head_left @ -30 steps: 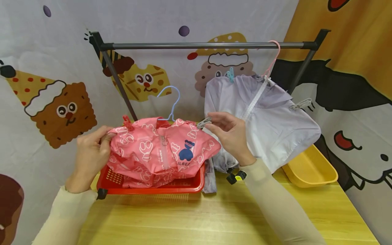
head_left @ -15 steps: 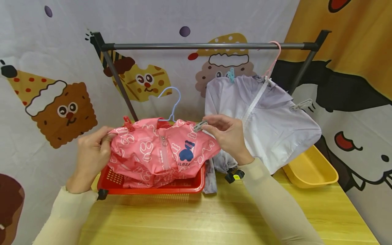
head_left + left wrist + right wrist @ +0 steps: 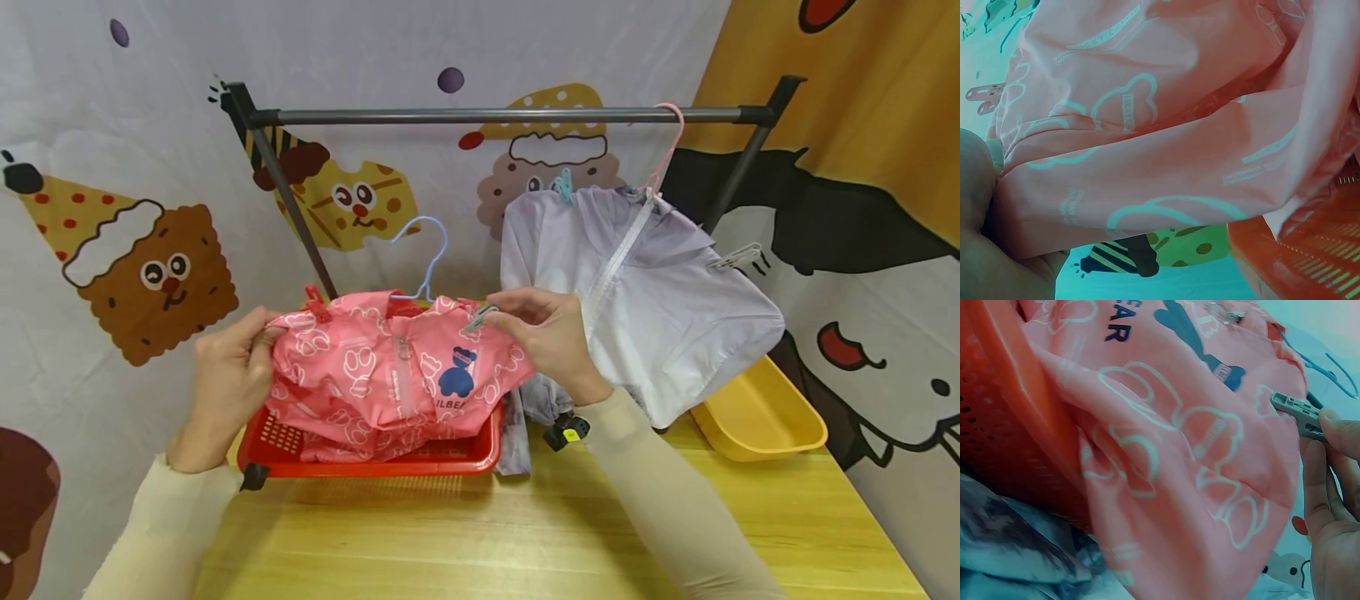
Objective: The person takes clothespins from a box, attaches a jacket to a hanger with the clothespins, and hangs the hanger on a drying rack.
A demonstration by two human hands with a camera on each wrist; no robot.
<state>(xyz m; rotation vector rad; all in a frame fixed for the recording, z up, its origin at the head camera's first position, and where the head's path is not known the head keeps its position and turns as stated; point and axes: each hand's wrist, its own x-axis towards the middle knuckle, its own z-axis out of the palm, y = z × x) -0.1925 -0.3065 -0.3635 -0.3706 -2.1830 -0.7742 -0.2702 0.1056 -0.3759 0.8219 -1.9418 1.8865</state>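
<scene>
A pink printed jacket [image 3: 360, 367] with a blue bear print lies over a red basket [image 3: 367, 468], a blue hanger [image 3: 431, 258] sticking up from its collar. My left hand [image 3: 232, 379] grips the jacket at its left shoulder, near a red clothespin [image 3: 318, 305] on the cloth. With thumb and fingers my right hand [image 3: 551, 337] pinches a grey clothespin [image 3: 480, 317] at the jacket's right shoulder. In the right wrist view that clothespin [image 3: 1297, 412] lies across the jacket's edge. In the left wrist view the pink cloth [image 3: 1147, 169] is bunched in the left hand [image 3: 997, 250].
A dark metal rack [image 3: 480, 116] spans the back. From it a pale lilac jacket [image 3: 637, 308] hangs on a pink hanger [image 3: 671, 150], with a blue clothespin [image 3: 564, 185] and a grey one. A yellow tray [image 3: 765, 417] stands on the wooden table [image 3: 465, 533] at right.
My right hand has moved left and slightly down, bringing the grey clothespin from beyond the jacket's edge onto its right shoulder. The left hand has kept its grip almost unmoved.
</scene>
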